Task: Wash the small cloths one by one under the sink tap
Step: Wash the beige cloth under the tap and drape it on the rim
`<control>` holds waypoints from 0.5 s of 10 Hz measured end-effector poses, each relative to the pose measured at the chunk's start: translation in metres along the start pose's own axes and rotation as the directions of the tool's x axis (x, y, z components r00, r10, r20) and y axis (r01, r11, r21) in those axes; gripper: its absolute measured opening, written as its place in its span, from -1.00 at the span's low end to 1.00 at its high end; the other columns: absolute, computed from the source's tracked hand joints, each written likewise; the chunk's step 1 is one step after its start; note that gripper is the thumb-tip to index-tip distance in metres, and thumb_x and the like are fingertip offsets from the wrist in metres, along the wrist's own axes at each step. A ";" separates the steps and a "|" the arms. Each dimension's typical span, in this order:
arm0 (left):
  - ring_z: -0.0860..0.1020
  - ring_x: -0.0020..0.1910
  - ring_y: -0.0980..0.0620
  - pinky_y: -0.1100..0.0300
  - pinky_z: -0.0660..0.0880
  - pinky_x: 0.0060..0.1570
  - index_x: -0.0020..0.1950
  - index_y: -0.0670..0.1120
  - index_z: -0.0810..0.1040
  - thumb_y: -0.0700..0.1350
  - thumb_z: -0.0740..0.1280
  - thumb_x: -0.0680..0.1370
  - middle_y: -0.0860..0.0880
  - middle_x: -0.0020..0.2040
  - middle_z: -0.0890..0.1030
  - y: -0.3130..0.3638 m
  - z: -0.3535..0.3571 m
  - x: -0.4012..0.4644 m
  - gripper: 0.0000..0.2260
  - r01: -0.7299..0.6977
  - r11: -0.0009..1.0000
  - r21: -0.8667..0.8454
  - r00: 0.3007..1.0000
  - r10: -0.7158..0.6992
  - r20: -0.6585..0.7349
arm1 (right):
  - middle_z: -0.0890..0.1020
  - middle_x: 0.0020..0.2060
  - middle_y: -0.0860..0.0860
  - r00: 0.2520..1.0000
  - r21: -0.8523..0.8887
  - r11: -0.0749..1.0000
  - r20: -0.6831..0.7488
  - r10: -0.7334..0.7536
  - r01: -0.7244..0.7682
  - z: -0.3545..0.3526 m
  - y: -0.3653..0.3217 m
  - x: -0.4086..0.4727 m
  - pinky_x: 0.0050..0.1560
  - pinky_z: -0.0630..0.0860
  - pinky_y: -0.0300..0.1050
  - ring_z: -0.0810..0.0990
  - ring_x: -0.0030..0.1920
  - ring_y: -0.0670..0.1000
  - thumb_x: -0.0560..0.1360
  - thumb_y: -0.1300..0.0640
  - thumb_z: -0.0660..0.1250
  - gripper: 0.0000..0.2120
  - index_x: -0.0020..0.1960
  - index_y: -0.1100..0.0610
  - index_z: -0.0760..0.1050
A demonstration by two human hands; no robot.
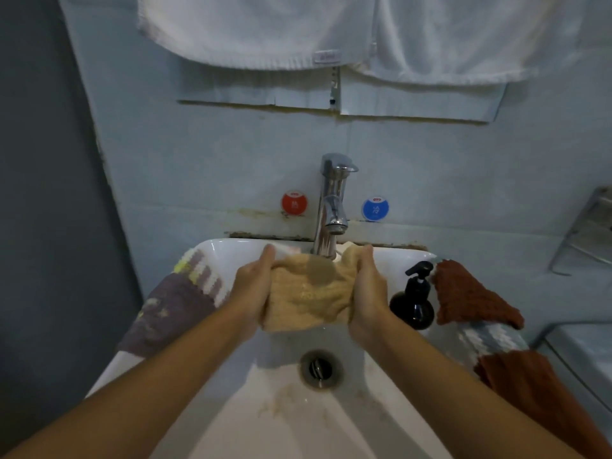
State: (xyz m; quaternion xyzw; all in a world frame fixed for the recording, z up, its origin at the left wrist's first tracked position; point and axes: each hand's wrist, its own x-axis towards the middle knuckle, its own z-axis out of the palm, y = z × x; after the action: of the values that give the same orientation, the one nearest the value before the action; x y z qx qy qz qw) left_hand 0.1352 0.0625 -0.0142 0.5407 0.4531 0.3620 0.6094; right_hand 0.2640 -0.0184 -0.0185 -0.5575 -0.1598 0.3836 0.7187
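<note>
A beige waffle cloth [308, 298] is stretched between my two hands over the white sink [231, 409], right below the chrome tap [332, 200]. My left hand [253, 286] grips its left edge and my right hand [369, 293] grips its right edge. A wet round patch darkens the cloth under the spout. A purple and white cloth [172, 303] lies on the sink's left rim. On the right rim lie a rust-brown cloth [470, 293], a grey and white cloth [490, 341] and another rust-brown cloth [523, 376].
A black pump bottle [414, 299] stands on the right rim beside my right hand. The drain [320, 368] sits in the basin below the cloth. White towels [265, 28] hang above. A metal rack [586, 226] is on the right wall.
</note>
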 end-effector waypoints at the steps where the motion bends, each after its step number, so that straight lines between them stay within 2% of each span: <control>1: 0.64 -0.09 -0.21 -0.03 0.61 -0.10 0.07 -0.19 0.60 0.06 0.05 0.65 -0.22 -0.07 0.67 0.004 0.031 -0.006 -0.57 0.087 0.981 -0.174 0.992 -0.103 -0.080 | 0.73 -0.08 0.17 0.982 0.134 0.979 0.131 0.136 -0.154 0.001 0.011 0.004 -0.01 0.65 0.11 0.72 -0.10 0.17 0.57 -0.37 0.10 -0.36 0.00 0.16 0.66; 2: 0.66 -0.15 -0.19 -0.12 0.63 -0.06 -0.09 -0.17 0.60 0.03 0.07 0.64 -0.20 -0.19 0.67 0.001 0.067 -0.026 -0.60 0.045 0.979 -0.201 0.993 -0.065 -0.095 | 0.68 -0.23 0.14 0.986 0.256 0.953 0.019 0.163 -0.163 0.015 0.015 0.002 -0.32 0.55 -0.12 0.65 -0.30 0.07 0.58 -0.29 0.17 -0.43 -0.09 0.19 0.64; 3: 0.59 -0.22 -0.05 0.04 0.53 -0.10 -0.28 -0.05 0.53 0.00 0.14 0.63 -0.04 -0.31 0.59 -0.006 0.092 -0.049 -0.66 -0.094 0.996 0.002 0.972 0.092 -0.214 | 0.66 -0.14 0.16 0.982 -0.770 0.612 0.121 -0.142 0.183 0.021 0.022 -0.003 -0.08 0.58 -0.03 0.65 -0.14 0.08 0.42 -0.46 0.26 -0.33 -0.02 0.18 0.58; 4: 0.58 -0.25 -0.02 0.08 0.51 -0.16 -0.26 -0.06 0.55 0.02 0.14 0.63 -0.05 -0.29 0.60 -0.019 0.087 -0.032 -0.65 -0.124 0.986 0.113 0.950 0.151 -0.273 | 0.51 -0.37 0.08 0.981 0.014 0.983 0.069 0.180 -0.181 0.021 0.019 -0.015 -0.19 0.49 -0.09 0.51 -0.30 0.02 0.59 -0.02 0.25 -0.66 -0.31 0.11 0.46; 5: 0.59 -0.22 -0.11 0.06 0.52 -0.13 -0.29 -0.11 0.49 0.07 0.16 0.58 -0.23 -0.21 0.61 -0.018 0.068 -0.009 -0.64 0.038 0.996 -0.085 0.963 -0.059 -0.262 | 0.50 -0.46 -0.01 0.997 -0.114 0.993 0.069 -0.014 0.022 0.026 0.029 -0.022 -0.29 0.49 -0.12 0.50 -0.35 -0.01 0.56 0.11 0.25 -0.68 -0.36 0.05 0.49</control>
State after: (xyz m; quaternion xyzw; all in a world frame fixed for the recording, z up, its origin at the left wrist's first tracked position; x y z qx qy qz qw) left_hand 0.1954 0.0285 -0.0301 0.4517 0.5285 0.4334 0.5734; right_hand 0.2217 -0.0139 -0.0323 -0.5831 -0.2112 0.3860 0.6829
